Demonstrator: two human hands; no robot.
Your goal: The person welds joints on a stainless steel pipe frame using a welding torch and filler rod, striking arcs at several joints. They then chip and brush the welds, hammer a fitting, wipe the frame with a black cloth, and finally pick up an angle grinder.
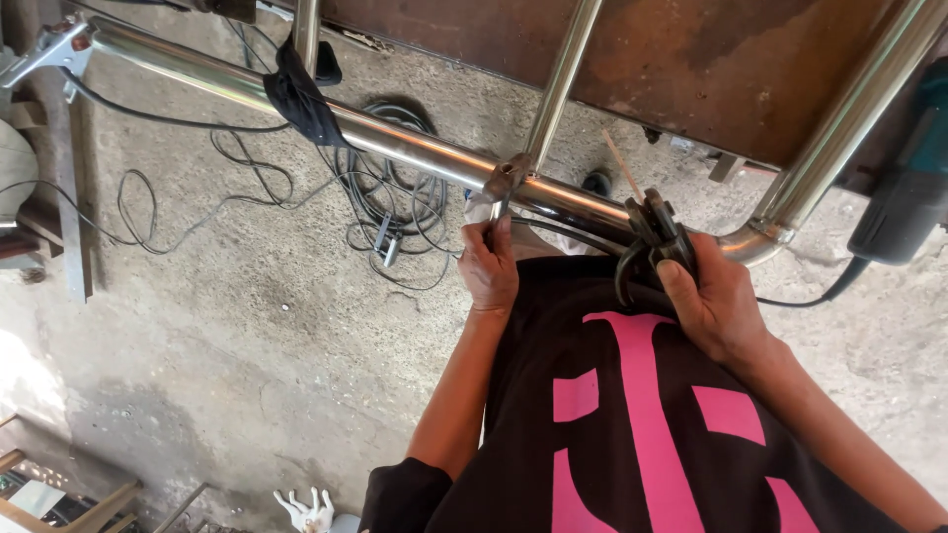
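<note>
We see the long shiny steel tube (395, 138) running from upper left to lower right, just above both hands. Our left hand (489, 268) pinches a small metal piece at the joint (507, 178); our right hand (713, 296) is closed around a dark electrode holder (654, 235) touching the tube further right.

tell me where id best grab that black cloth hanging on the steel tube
Take the black cloth by its hanging lower fold, just under the steel tube, coming from the near, floor side. It is draped over the tube near an upright bar, so the top is pinned against metal while the lower part hangs free. Both the left hand and right hand are occupied farther along.
</note>
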